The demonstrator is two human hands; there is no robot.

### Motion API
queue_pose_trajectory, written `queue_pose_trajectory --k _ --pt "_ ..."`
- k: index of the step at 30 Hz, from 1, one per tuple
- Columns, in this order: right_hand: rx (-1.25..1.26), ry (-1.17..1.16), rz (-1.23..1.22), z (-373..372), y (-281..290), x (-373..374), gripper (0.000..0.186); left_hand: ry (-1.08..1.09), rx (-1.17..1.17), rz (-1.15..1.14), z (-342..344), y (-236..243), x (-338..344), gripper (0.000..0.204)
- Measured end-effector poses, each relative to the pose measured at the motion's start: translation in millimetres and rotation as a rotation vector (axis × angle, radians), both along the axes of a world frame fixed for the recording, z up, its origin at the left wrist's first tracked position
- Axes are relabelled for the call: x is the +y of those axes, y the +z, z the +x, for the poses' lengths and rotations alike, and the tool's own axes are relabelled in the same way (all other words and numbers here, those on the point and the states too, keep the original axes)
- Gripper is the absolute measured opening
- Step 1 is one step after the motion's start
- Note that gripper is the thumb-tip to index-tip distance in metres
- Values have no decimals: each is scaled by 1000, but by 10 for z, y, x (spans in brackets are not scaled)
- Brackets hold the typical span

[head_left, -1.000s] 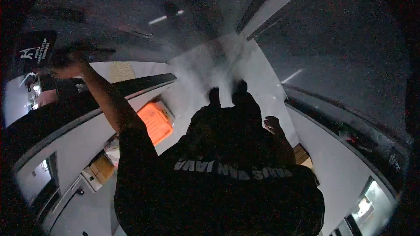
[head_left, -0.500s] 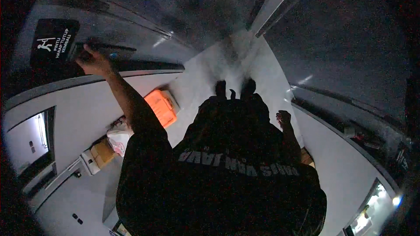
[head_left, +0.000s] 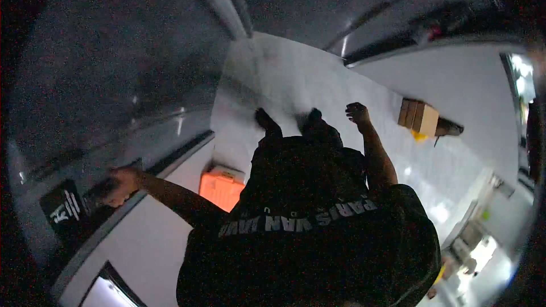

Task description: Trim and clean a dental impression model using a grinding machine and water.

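My left arm reaches out to the left toward a dark door (head_left: 108, 142). My left hand (head_left: 122, 185) is at the door's dark handle (head_left: 136, 165), beside a dark sign with white markings (head_left: 60, 207). Motion blur smears its fingers, so whether they grip the handle does not show. My right hand (head_left: 357, 113) hangs in front of me to the right, above the pale floor (head_left: 284, 79). Its fingers are loosely bent and a little apart, with nothing in them.
An orange box (head_left: 222, 190) sits on the floor beside the left wall. Brown cardboard boxes (head_left: 421, 116) stand along the right wall. Dark panels meet at a corner ahead. A bright, cluttered area (head_left: 475, 256) lies at the lower right.
My view has turned to the right, bringing the cardboard boxes and bright area into sight. The left hand appears lower, still by the sign; the right arm has swung forward and up.
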State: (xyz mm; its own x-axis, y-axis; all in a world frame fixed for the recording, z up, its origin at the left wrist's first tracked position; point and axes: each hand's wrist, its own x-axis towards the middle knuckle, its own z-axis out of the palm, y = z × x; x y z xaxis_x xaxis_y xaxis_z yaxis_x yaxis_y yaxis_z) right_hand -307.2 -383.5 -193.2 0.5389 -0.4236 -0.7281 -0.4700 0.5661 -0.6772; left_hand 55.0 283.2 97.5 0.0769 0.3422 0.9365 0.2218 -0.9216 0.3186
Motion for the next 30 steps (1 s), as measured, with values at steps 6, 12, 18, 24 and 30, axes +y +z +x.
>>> queue_pose_trajectory --k 6,12,18,24,30 --pt "-163 3 -333 -1779 1825 -922 20 -1310 589 -611 -1471 -813 -2782 26" --pt "-196 -240 -468 -5273 2743 -3937 15 -2372 898 -147 -5739 60 -8476 12" --pt "-232 -364 -542 -8446 2619 -5916 13 -2751 1113 140 -9688 16 -11495 9" --pt "-365 -615 -398 -11349 2898 -8832 18 -2777 1430 286 -12467 -112 -14941 14" --pt "-911 -1148 64 -13989 2476 -11708 55 -2517 2211 -82 -14811 -985 -18343 14"
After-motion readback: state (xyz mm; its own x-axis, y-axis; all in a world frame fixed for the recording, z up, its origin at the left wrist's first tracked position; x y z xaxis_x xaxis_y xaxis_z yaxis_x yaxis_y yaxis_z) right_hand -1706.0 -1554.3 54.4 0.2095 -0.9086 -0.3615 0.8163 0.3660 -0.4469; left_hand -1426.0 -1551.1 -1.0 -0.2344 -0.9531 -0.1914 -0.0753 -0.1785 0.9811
